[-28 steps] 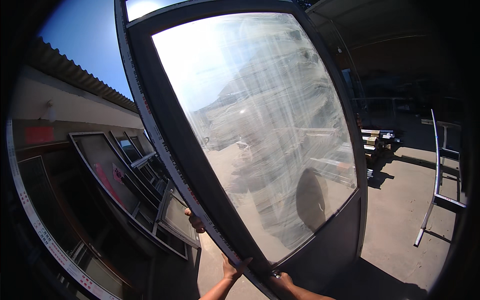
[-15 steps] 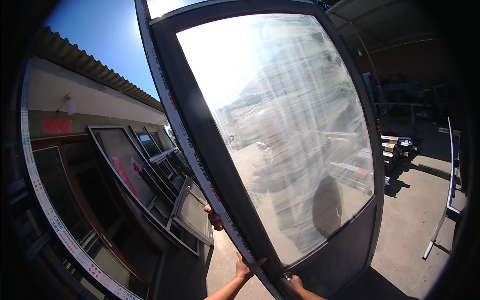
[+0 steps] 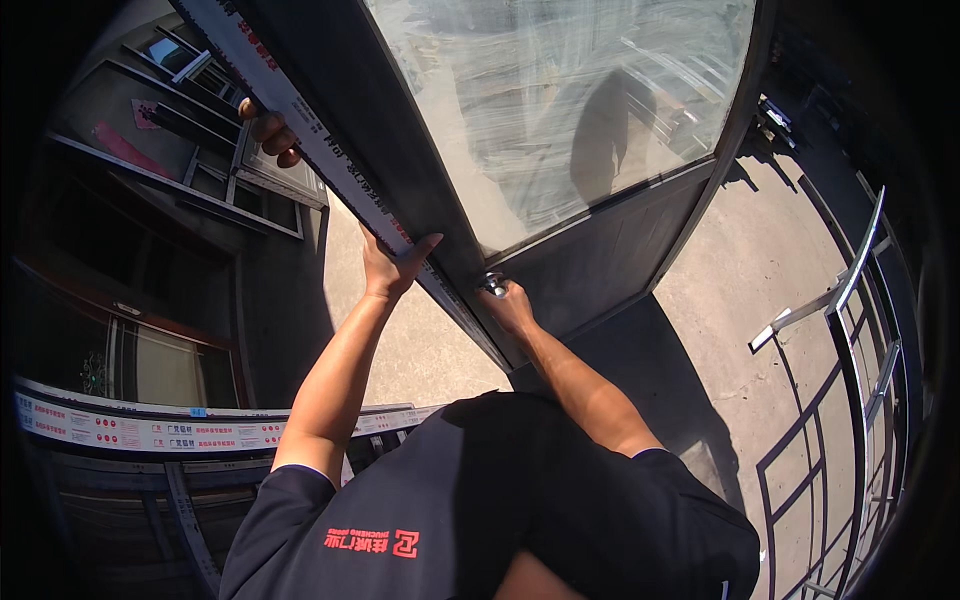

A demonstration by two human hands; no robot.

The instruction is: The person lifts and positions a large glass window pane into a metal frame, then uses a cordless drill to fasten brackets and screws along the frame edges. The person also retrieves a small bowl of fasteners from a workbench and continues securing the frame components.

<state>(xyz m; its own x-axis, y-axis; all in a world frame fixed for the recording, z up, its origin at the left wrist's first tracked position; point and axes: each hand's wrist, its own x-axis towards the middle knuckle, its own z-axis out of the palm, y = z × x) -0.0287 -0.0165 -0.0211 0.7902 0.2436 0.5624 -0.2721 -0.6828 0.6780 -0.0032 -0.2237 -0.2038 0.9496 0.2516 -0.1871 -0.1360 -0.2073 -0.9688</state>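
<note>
A tall dark grey door (image 3: 590, 265) with a streaked glass pane (image 3: 560, 110) stands upright in front of me. Its dark frame (image 3: 350, 90) carries a white printed film strip along the left edge. My left hand (image 3: 388, 268) clasps that edge, thumb on the near face, the other fingers mostly hidden behind it. Lower and to the right, my right hand (image 3: 510, 305) is closed around a shiny metal door knob (image 3: 494, 284) below the glass corner. Another person's fingers (image 3: 270, 132) curl round the film-covered edge higher up; the rest of that person is hidden.
Metal frames (image 3: 200, 190) lean against the wall at left. A film-wrapped profile (image 3: 200, 434) crosses the lower left. On the right, a pale metal framework (image 3: 850, 290) stands on the concrete floor (image 3: 720, 270), casting grid shadows. Shadow darkens the ground beneath the door.
The view has tilted downward, bringing my dark shirt and both forearms into sight. Both hands keep their grips on the door, and the other person's fingers stay on its edge.
</note>
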